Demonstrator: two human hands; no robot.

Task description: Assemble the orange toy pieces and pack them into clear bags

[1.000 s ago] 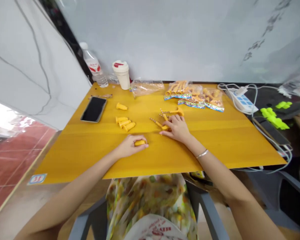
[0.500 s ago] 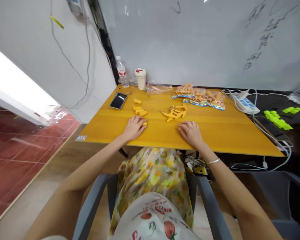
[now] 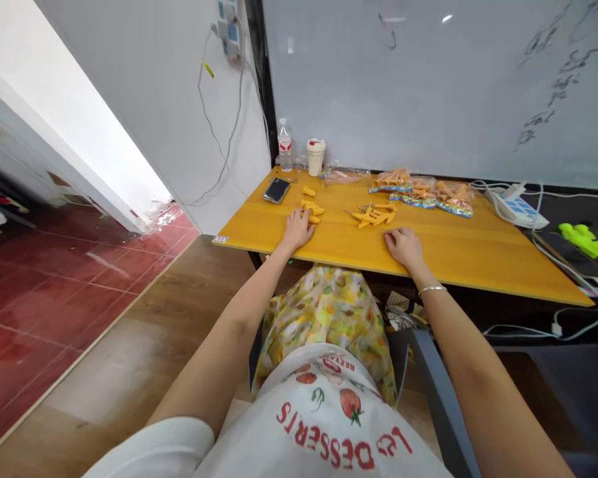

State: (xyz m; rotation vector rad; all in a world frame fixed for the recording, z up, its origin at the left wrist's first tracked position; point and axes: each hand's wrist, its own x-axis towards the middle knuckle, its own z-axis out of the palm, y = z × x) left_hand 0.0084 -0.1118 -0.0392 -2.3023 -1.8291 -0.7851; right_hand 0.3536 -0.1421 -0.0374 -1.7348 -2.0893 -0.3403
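My left hand (image 3: 298, 229) rests on the table, its fingers curled around a small yellow plastic piece (image 3: 313, 219) that shows beside the fingertips. Just beyond it lie a few more yellow pieces (image 3: 313, 208), and a single one (image 3: 308, 191) sits farther back. On the right, my right hand (image 3: 404, 247) lies palm down on the tabletop with loose fingers and nothing in them. Ahead of it is a small pile of curved yellow parts (image 3: 376, 215) with short metal chains.
Along the back of the yellow table (image 3: 349, 245) stand a water bottle (image 3: 285, 147), a lidded cup (image 3: 315, 157) and bags of orange pieces (image 3: 418, 192). A phone (image 3: 276, 190) lies at the left. On the right are a power strip (image 3: 521, 207) and bright green pieces (image 3: 585, 240).
My left hand has slid away from me toward the yellow group, with the small piece moving along. My right hand stays on the table. The camera view has shifted.
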